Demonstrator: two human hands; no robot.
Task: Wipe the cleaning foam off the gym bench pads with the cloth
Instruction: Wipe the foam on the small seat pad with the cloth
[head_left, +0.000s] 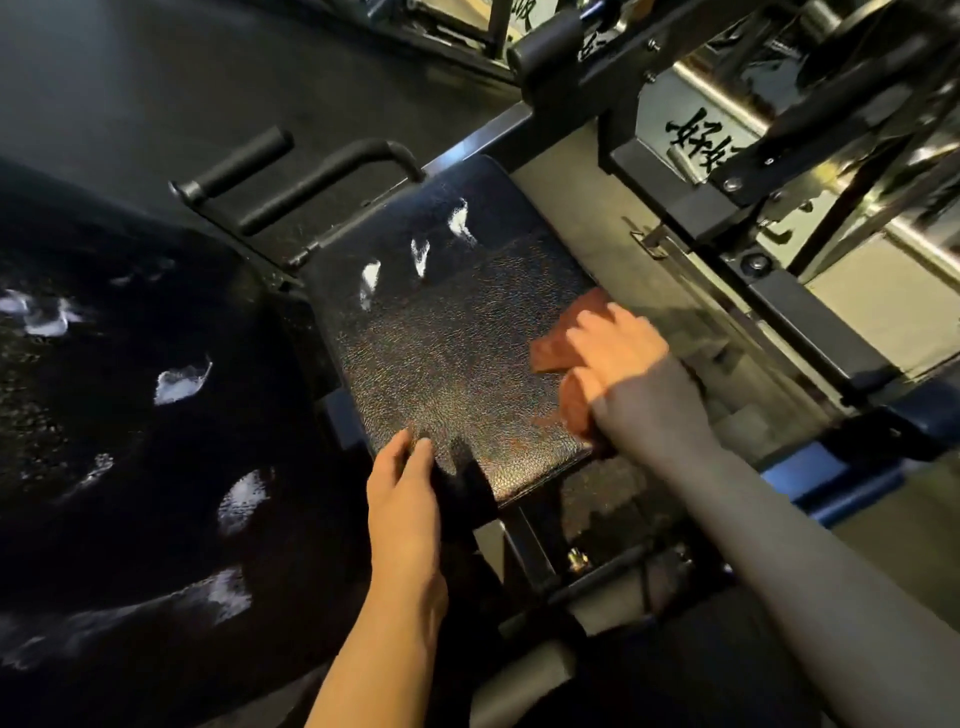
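Note:
A black textured seat pad (447, 338) lies in the middle, with three white foam dabs (418, 255) near its far left side. My right hand (615, 348) presses an orange-brown cloth (553, 351) flat on the pad's right edge. My left hand (402, 486) rests with fingers spread on the pad's near left corner and holds nothing. A larger black back pad (130, 441) fills the left side and carries several white foam patches (179, 382).
Two black padded handles (322, 179) stick out beyond the seat pad at the far left. A metal machine frame (727, 218) with bars and plates runs along the right. Dark floor (156, 78) lies at the top left.

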